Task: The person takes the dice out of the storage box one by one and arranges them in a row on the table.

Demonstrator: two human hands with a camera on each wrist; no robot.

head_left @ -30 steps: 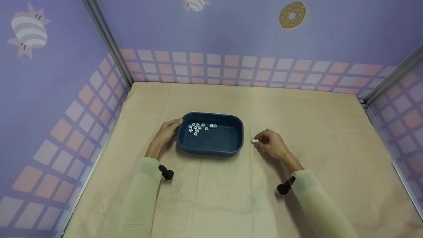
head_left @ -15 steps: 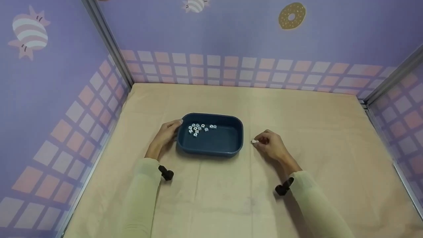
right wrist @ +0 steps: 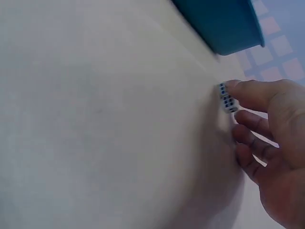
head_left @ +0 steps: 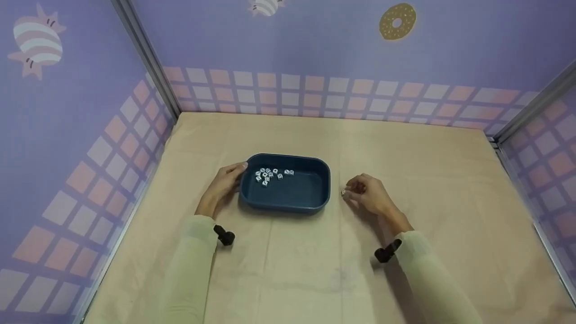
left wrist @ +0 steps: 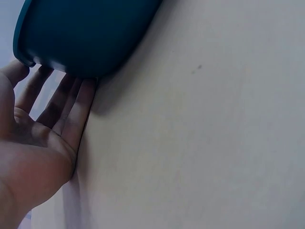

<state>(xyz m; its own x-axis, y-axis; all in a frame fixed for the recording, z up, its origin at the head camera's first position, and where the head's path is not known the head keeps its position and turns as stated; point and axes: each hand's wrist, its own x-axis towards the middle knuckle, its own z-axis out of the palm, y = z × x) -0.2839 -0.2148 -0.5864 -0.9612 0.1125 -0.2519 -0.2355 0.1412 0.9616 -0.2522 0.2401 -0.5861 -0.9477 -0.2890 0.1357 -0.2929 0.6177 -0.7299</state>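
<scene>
A dark blue rectangular tray (head_left: 288, 195) lies on the cloth, with several white dice (head_left: 267, 178) scattered over its left half. At its left end, my left hand (head_left: 221, 185) holds the tray, thumb on the rim and fingers along the outer wall, as the left wrist view shows. My right hand (head_left: 372, 194) is low over the cloth, just right of the tray. Its thumb and fingertips pinch a pair of white dice (right wrist: 228, 101) with dark pips, lined up together in the right wrist view. From the head, only one die shows at the fingertips.
A cream cloth (head_left: 297, 270) covers the table. Purple panels with a checked band (head_left: 315, 90) enclose its back and sides, meeting at metal corner posts (head_left: 153, 58). Each wrist bears a small black camera (head_left: 388, 251).
The right fingers have shifted slightly over the dice, so one die shows from the head where two did before. The left hand and the tray are practically unmoved.
</scene>
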